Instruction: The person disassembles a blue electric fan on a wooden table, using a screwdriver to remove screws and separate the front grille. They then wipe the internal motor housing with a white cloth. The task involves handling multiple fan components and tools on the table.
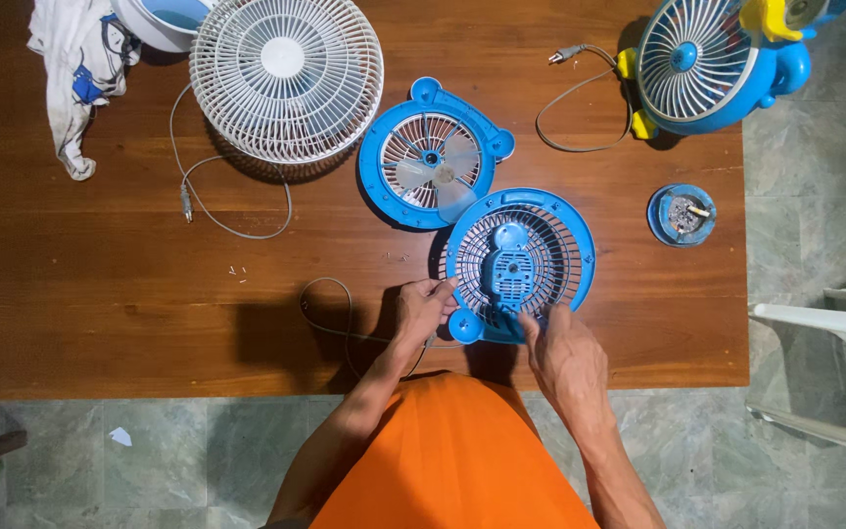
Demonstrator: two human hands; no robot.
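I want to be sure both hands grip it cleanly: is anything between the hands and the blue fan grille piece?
Nothing visible does. The left hand touches the left rim of the blue fan grille piece, and the right hand touches its lower edge, both directly.

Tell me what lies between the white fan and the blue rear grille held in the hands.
In the head view, the blue front frame with its pale blades lies between the white fan and the rear grille.
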